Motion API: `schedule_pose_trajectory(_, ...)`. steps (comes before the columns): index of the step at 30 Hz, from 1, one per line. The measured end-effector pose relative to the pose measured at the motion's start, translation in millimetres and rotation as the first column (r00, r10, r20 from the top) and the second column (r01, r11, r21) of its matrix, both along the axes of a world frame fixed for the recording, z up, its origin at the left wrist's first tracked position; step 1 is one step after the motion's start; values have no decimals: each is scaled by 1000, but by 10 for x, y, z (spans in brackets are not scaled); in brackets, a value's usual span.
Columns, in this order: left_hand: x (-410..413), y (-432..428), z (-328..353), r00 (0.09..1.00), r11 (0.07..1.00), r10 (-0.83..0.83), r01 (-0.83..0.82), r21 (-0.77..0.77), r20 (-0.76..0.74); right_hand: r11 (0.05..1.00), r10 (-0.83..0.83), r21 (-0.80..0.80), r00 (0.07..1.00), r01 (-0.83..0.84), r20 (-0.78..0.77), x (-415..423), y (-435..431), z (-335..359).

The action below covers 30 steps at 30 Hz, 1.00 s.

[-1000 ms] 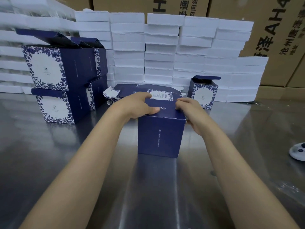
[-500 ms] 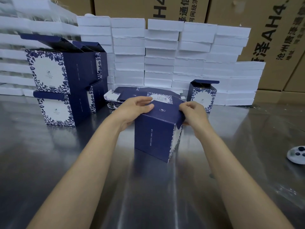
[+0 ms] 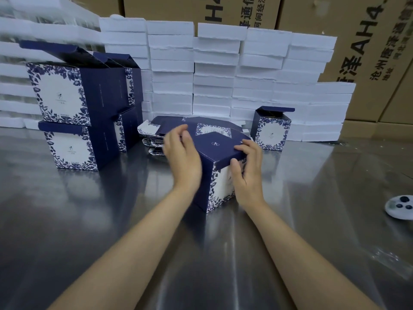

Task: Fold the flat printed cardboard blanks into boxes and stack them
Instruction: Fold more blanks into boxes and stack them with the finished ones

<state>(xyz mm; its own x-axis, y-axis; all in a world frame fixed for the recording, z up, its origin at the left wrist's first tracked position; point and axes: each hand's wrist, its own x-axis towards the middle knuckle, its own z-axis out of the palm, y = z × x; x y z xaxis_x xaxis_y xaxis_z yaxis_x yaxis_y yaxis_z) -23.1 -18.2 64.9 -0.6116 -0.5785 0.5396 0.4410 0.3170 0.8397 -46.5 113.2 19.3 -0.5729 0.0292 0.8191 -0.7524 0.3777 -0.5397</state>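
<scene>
Fingers [image 3: 248, 146] of the right hand [image 3: 248, 173] curl over the top edge of the dark blue box [image 3: 220, 151], and the thumb presses under that edge, so this hand grips the box. The left hand [image 3: 182, 157] lies flat against the box's left side with its fingers bent only a little, holding nothing. Both bare arms reach forward from the bottom of the view. The box stands on the shiny tabletop [image 3: 89, 220], turned with a corner toward us. It has a small white mark on top, too small to read. Flat blanks [image 3: 174, 123] lie just behind it. Folded boxes [image 3: 78, 108] are stacked to the left. Brown cartons [image 3: 357, 41] at the back show "AH4".
</scene>
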Motion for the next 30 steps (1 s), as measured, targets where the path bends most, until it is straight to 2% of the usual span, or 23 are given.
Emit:
schedule_pose_trajectory(2, 151, 259, -250, 986, 964, -163, 163, -210, 18, 995, -77, -63, 996, 75, -33, -5, 30, 6)
schedule_pose_trajectory(3, 205, 367, -374, 957, 912, -284, 289, -291, 61, 985, -131, -116, 991, 126, -36, -6, 71, 12)
schedule_pose_trajectory(4, 230, 443, -470, 907, 846, -399, 420, -329, 133, 969, -190, -169, 981, 182, -28, -9, 137, 23)
schedule_pose_trajectory(6, 194, 526, -570, 752, 693, -577, 657, -295, 320, 921, -312, -248, 950, 300, -12, -18, 314, 53)
schedule_pose_trajectory(7, 151, 547, -586, 680, 617, -618, 731, -292, 394, 890, -380, -277, 925, 362, -13, -27, 407, 62)
schedule_pose_trajectory(9, 41, 594, -583, 629, 527, -628, 777, -344, 459, 815, -510, -324, 860, 482, -2, -77, 557, 64)
schedule_pose_trajectory(11, -61, 693, -571, 648, 527, -622, 762, -377, 440, 749, -585, -346, 809, 565, 55, -134, 608, 63)
schedule_pose_trajectory(15, -314, 1027, -558, 728, 631, -558, 684, -366, 399, 688, -674, -287, 734, 666, 88, -296, 656, 36)
schedule_pose_trajectory(19, -668, 1218, -582, 734, 684, -511, 662, -307, 447, 709, -674, -210, 734, 673, 80, -557, 824, 22)
schedule_pose_trajectory(22, -892, 1232, -576, 743, 716, -494, 642, -272, 452, 781, -582, -181, 802, 597, 134, -838, 958, 9)
schedule_pose_trajectory(24, -1039, 1242, -574, 769, 692, -420, 615, -378, 481, 822, -512, -188, 842, 538, 170, -1025, 1026, 2)
schedule_pose_trajectory(26, -1165, 1264, -590, 777, 630, -369, 613, -477, 510, 829, -501, -182, 847, 529, 178, -1190, 1082, -14)
schedule_pose_trajectory(30, -1361, 1297, -630, 768, 560, -310, 624, -545, 560, 853, -492, -76, 843, 517, 216, -1456, 1167, -64)
